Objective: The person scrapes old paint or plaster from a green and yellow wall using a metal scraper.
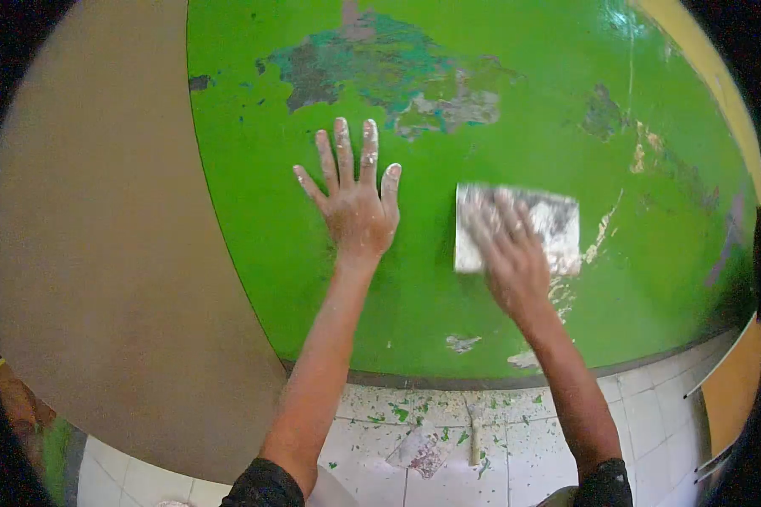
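My left hand [359, 203] lies flat against the green painted wall [431, 296], fingers spread and tips dusted white. It holds nothing. To its right, my right hand [511, 245] presses a rectangular sheet of sandpaper [562, 232] to the wall. White dust and dark smudges cover the sheet, and its face against the wall is hidden. The right fingers are smeared by motion. Above my hands is a large patch of peeled paint [355, 63] in grey and teal. Pale scraped marks [602, 232] run just right of the sheet.
A brown panel [127, 237] adjoins the green wall on the left. White floor tiles [533, 460] below carry green paint flakes, a crumpled whitish scrap [421, 449] and a narrow pale-handled tool [475, 435]. At lower right stands an orange-brown board [733, 384].
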The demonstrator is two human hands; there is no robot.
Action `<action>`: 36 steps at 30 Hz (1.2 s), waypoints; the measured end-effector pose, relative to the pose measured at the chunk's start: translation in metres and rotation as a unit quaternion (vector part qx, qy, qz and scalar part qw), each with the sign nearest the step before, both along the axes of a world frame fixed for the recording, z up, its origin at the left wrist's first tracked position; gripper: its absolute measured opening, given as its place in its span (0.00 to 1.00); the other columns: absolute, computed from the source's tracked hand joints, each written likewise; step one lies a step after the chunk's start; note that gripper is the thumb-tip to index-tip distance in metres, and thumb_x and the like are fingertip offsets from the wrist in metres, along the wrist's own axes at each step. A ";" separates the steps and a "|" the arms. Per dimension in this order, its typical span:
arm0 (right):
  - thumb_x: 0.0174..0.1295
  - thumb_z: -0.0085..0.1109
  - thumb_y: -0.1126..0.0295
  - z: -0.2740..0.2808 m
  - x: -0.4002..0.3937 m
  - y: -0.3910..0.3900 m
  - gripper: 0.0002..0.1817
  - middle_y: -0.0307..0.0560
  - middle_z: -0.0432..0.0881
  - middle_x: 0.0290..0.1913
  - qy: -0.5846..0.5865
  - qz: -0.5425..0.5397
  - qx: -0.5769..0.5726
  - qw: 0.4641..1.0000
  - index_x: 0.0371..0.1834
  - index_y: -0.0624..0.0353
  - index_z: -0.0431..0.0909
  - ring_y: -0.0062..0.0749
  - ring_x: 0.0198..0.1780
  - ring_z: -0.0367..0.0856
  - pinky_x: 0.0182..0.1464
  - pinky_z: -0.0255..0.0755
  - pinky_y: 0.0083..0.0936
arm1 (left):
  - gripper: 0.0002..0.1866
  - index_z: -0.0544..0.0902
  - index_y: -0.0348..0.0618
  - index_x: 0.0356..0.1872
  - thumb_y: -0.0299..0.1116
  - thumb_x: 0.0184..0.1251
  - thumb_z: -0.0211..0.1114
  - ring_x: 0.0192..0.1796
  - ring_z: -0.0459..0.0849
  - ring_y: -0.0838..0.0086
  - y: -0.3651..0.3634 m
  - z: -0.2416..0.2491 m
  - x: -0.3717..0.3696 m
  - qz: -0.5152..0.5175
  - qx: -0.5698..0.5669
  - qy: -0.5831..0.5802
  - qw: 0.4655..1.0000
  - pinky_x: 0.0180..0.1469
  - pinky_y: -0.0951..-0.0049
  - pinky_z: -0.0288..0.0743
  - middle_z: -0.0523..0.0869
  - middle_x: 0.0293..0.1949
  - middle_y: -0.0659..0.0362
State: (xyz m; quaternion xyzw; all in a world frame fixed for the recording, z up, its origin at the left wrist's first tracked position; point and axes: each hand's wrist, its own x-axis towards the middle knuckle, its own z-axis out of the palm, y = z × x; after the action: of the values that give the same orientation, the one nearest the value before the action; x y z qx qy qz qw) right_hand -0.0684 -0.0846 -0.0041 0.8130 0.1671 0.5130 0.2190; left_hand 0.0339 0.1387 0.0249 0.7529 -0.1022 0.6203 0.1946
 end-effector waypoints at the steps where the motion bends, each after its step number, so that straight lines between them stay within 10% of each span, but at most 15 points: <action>1: 0.60 0.53 0.81 0.029 0.000 0.014 0.34 0.45 0.72 0.74 -0.009 0.012 0.024 1.000 0.73 0.47 0.71 0.46 0.79 0.61 0.80 0.53 0.49 | 0.33 0.60 0.64 0.80 0.55 0.77 0.51 0.84 0.46 0.54 0.002 0.000 0.001 -0.001 -0.001 0.002 1.000 0.77 0.30 0.31 0.51 0.83 0.56; 5: 0.57 0.53 0.81 0.110 0.009 0.059 0.34 0.47 0.76 0.70 -0.069 0.043 0.074 0.994 0.70 0.48 0.74 0.47 0.75 0.68 0.77 0.59 0.47 | 0.33 0.60 0.61 0.80 0.50 0.77 0.53 0.83 0.47 0.53 0.004 0.001 0.002 -0.036 -0.031 -0.017 0.999 0.77 0.31 0.31 0.52 0.82 0.53; 13: 0.60 0.54 0.77 0.041 0.013 0.070 0.29 0.49 0.79 0.68 0.001 0.063 0.018 0.998 0.68 0.50 0.77 0.46 0.75 0.69 0.77 0.59 0.49 | 0.32 0.59 0.59 0.80 0.47 0.78 0.52 0.83 0.46 0.52 0.036 0.008 0.012 -0.019 -0.110 0.006 0.994 0.77 0.29 0.32 0.52 0.82 0.53; 22: 0.60 0.52 0.74 0.201 0.044 0.120 0.27 0.56 0.81 0.63 -0.182 0.079 0.073 0.977 0.64 0.47 0.78 0.53 0.61 0.81 0.58 0.79 0.45 | 0.32 0.59 0.56 0.80 0.46 0.79 0.51 0.83 0.46 0.52 0.055 0.006 0.017 -0.008 -0.148 0.001 0.989 0.77 0.30 0.34 0.54 0.82 0.52; 30: 0.64 0.52 0.71 0.066 0.042 0.119 0.28 0.49 0.76 0.70 -0.021 0.050 -0.068 0.996 0.70 0.52 0.73 0.52 0.76 0.65 0.78 0.56 0.51 | 0.34 0.58 0.51 0.80 0.47 0.78 0.53 0.83 0.49 0.50 0.088 0.006 0.025 0.006 -0.194 0.022 0.981 0.75 0.28 0.41 0.55 0.81 0.50; 36: 0.64 0.51 0.72 0.203 0.056 0.170 0.22 0.50 0.80 0.65 -0.130 0.087 -0.004 0.988 0.63 0.55 0.77 0.48 0.71 0.73 0.72 0.68 0.40 | 0.37 0.56 0.51 0.81 0.53 0.77 0.53 0.83 0.47 0.50 0.083 0.002 0.023 0.041 -0.149 0.035 0.987 0.75 0.29 0.40 0.51 0.82 0.49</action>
State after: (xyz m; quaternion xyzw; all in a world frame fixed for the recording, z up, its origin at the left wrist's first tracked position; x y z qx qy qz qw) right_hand -0.0122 0.0857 0.1989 0.7211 0.2096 0.6305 0.1966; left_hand 0.0573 0.2219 0.0267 0.7404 0.0291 0.6094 0.2821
